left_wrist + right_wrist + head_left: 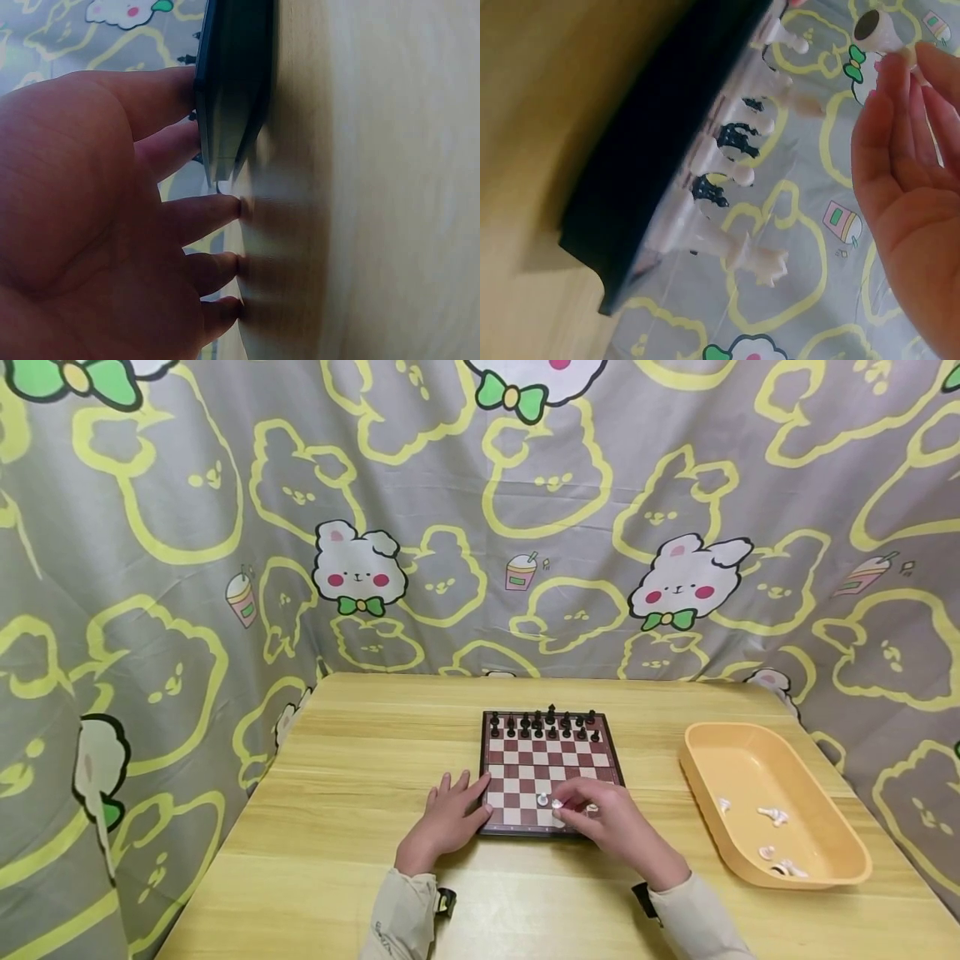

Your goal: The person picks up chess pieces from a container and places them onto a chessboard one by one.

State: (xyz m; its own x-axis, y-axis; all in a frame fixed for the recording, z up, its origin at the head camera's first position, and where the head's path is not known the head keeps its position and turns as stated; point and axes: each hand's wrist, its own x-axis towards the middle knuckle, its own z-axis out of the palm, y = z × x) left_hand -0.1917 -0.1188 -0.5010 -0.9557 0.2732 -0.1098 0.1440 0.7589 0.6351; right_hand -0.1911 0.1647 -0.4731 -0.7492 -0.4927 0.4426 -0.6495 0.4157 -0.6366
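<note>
Hands: apart; left hand [447, 820] spread, thumb and forefinger against the edge of the chessboard [517, 785], other fingertips on the wood-grained table [360, 760]; right hand [618, 822] pinching a white piece [886, 41], dark base exposed, over the board's near part.
Sleeves: pale, with black wristbands; the left sleeve [401, 910] carries dark lettering, too small to read.
Tray: orange tray [742, 764] right of the board; white chessmen [776, 816] lie inside.
Chessboard, near side: upright white men [718, 159]; border marks too small to read.
Chessboard, far side: two rows of black pieces [538, 732].
Curtain: grey curtain [457, 485], printed with rabbits and green-labelled pink cups.
</note>
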